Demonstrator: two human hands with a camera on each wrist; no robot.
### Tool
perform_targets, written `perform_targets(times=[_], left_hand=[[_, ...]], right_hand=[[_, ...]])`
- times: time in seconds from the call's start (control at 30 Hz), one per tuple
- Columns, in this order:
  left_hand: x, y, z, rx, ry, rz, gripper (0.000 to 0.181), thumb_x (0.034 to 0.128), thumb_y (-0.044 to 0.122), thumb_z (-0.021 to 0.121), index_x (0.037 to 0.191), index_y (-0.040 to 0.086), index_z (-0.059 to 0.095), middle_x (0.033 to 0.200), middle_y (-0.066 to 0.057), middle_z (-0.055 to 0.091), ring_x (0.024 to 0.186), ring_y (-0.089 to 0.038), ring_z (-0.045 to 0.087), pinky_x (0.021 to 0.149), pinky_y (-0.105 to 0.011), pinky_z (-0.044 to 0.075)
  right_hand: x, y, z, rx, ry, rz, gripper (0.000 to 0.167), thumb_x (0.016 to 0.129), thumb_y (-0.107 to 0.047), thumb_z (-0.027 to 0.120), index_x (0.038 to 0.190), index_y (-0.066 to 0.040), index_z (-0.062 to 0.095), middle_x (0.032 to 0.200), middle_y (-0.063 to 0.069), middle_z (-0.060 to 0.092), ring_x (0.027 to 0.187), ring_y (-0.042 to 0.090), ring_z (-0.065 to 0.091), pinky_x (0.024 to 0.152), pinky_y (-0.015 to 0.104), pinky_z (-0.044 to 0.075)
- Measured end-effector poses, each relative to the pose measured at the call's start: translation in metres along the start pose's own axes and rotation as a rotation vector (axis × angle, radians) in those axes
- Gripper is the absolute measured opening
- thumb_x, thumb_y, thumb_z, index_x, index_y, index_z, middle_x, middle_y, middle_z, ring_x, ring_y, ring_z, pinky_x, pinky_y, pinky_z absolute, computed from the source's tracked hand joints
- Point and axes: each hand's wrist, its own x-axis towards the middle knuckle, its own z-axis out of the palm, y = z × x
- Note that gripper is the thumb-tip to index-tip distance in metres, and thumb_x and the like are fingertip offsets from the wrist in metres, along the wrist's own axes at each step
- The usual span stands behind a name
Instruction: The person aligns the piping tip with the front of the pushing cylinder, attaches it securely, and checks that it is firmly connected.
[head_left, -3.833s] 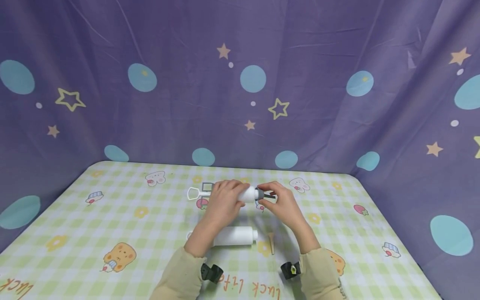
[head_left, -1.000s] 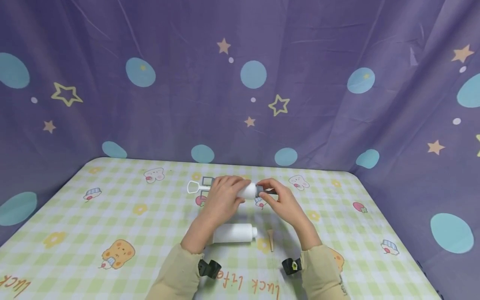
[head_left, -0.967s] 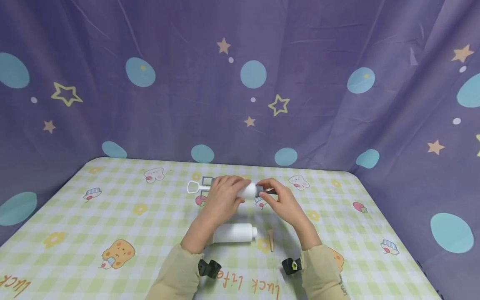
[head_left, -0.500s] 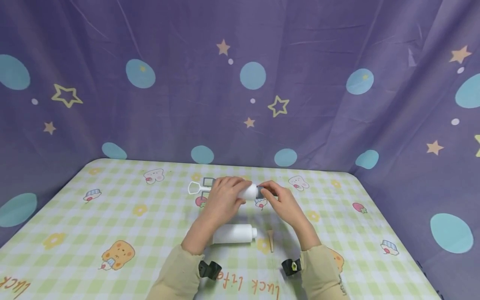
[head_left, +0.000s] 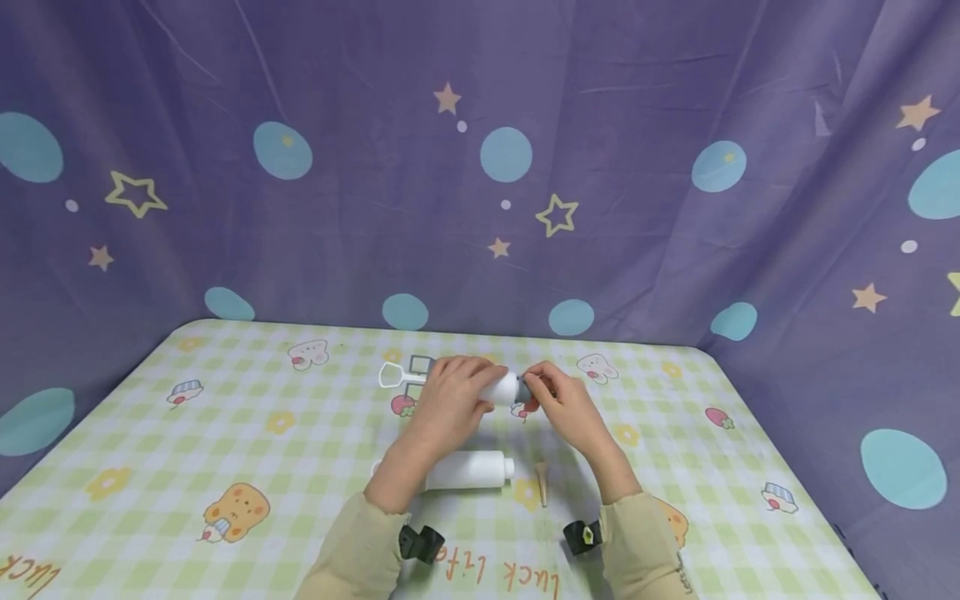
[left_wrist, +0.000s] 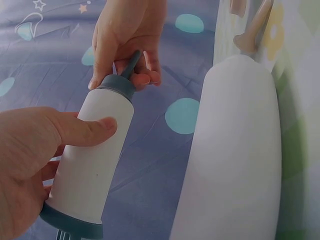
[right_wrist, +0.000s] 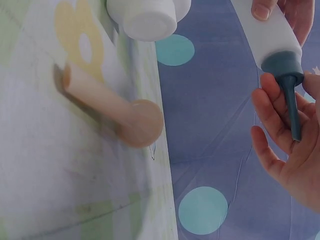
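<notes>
My left hand point(head_left: 450, 400) grips the white barrel point(left_wrist: 95, 155) of what looks like a pastry syringe, held above the table, thumb across its side. A dark blue-grey nozzle cap point(right_wrist: 282, 66) with a long thin spout point(right_wrist: 291, 110) is on the barrel's right end. My right hand point(head_left: 566, 406) pinches the cap's collar between thumb and forefinger, its other fingers loosely bent beside the spout. A dark ring point(left_wrist: 72, 221) and a ribbed rod show at the barrel's other end. In the head view, a white loop handle point(head_left: 391, 375) and a grey square frame point(head_left: 422, 365) show left of my left hand.
A second white barrel point(head_left: 468, 470) lies on the checked tablecloth point(head_left: 315, 467), nearer my body and partly behind my left wrist. A tan nozzle point(head_left: 542, 485) lies to its right. A purple curtain point(head_left: 615, 150) hangs behind the table.
My right fingers have shifted around the collar, and the spout, seen past them earlier in the head view, is now mostly hidden there. My left hand keeps its grip on the barrel.
</notes>
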Motion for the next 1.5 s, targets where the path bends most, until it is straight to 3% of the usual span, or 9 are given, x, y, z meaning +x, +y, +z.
perform_targets(times=[0.17, 0.33, 0.47, 0.57, 0.67, 0.9, 1.13, 1.33, 1.5], left_hand=[[0.000, -0.001, 0.001, -0.007, 0.009, -0.002, 0.046, 0.0709, 0.017, 0.077, 0.114, 0.018, 0.062, 0.110, 0.000, 0.062, 0.106, -0.020, 0.054, 0.092, -0.040, 0.038], [0.000, -0.002, 0.000, -0.020, 0.008, -0.021, 0.046, 0.0715, 0.017, 0.076, 0.115, 0.017, 0.062, 0.111, -0.001, 0.062, 0.107, -0.021, 0.054, 0.093, -0.040, 0.037], [0.000, -0.003, -0.002, -0.033, 0.002, -0.035, 0.046, 0.0715, 0.016, 0.075, 0.115, 0.017, 0.061, 0.111, -0.002, 0.062, 0.107, -0.022, 0.054, 0.094, -0.041, 0.037], [0.000, -0.003, -0.003, -0.040, 0.000, -0.037, 0.047, 0.0713, 0.015, 0.075, 0.116, 0.016, 0.061, 0.111, -0.002, 0.062, 0.107, -0.022, 0.054, 0.094, -0.041, 0.037], [0.001, -0.003, -0.003, -0.043, -0.002, -0.037, 0.047, 0.0714, 0.015, 0.075, 0.116, 0.016, 0.061, 0.111, -0.002, 0.062, 0.107, -0.023, 0.054, 0.093, -0.041, 0.037], [0.001, -0.003, -0.003, -0.040, -0.011, -0.042, 0.047, 0.0720, 0.016, 0.075, 0.116, 0.017, 0.061, 0.111, -0.002, 0.062, 0.107, -0.023, 0.054, 0.094, -0.041, 0.037], [0.001, -0.002, -0.003, -0.029, -0.024, -0.043, 0.047, 0.0733, 0.018, 0.075, 0.118, 0.018, 0.060, 0.113, -0.001, 0.061, 0.109, -0.022, 0.053, 0.094, -0.041, 0.037], [0.001, -0.001, -0.002, -0.029, -0.008, -0.017, 0.046, 0.0732, 0.018, 0.075, 0.117, 0.018, 0.061, 0.112, 0.000, 0.061, 0.107, -0.021, 0.054, 0.092, -0.041, 0.038], [0.001, 0.000, -0.001, -0.040, -0.010, 0.010, 0.046, 0.0728, 0.018, 0.076, 0.116, 0.019, 0.061, 0.111, 0.000, 0.062, 0.107, -0.020, 0.054, 0.092, -0.039, 0.038]], right_hand=[[-0.001, -0.001, -0.001, -0.027, 0.012, -0.017, 0.029, 0.095, -0.039, 0.040, 0.100, -0.018, 0.060, 0.077, 0.004, 0.064, 0.068, 0.013, 0.059, 0.062, 0.027, 0.044], [0.000, -0.003, -0.003, -0.045, 0.037, -0.043, 0.033, 0.095, -0.038, 0.041, 0.111, -0.015, 0.059, 0.094, 0.000, 0.065, 0.081, 0.012, 0.060, 0.074, 0.032, 0.047], [0.000, -0.002, -0.006, 0.000, 0.041, -0.120, 0.030, 0.089, -0.024, 0.058, 0.116, -0.012, 0.056, 0.109, 0.005, 0.062, 0.098, 0.019, 0.058, 0.084, 0.037, 0.046], [0.000, 0.001, -0.007, 0.040, 0.024, -0.198, 0.040, 0.080, -0.011, 0.068, 0.118, -0.010, 0.055, 0.115, 0.009, 0.059, 0.105, 0.025, 0.054, 0.087, 0.042, 0.044], [0.000, 0.002, -0.007, 0.052, 0.010, -0.228, 0.044, 0.077, -0.006, 0.071, 0.118, -0.010, 0.055, 0.116, 0.011, 0.058, 0.107, 0.026, 0.053, 0.088, 0.045, 0.043], [0.000, 0.002, -0.008, 0.014, 0.015, -0.197, 0.037, 0.082, -0.019, 0.067, 0.117, -0.017, 0.056, 0.111, -0.001, 0.061, 0.103, 0.015, 0.055, 0.088, 0.037, 0.044], [-0.010, -0.038, -0.016, 0.028, -0.001, -0.109, 0.029, 0.087, -0.011, 0.060, 0.114, -0.003, 0.056, 0.101, 0.014, 0.063, 0.096, 0.028, 0.058, 0.089, 0.045, 0.043], [-0.010, -0.039, -0.017, 0.008, 0.001, -0.080, 0.024, 0.091, -0.013, 0.054, 0.112, -0.001, 0.057, 0.090, 0.013, 0.065, 0.087, 0.026, 0.061, 0.087, 0.043, 0.045], [-0.010, -0.038, -0.018, -0.015, 0.005, -0.048, 0.022, 0.094, -0.016, 0.049, 0.108, -0.003, 0.060, 0.079, 0.008, 0.066, 0.079, 0.021, 0.063, 0.074, 0.033, 0.046]])
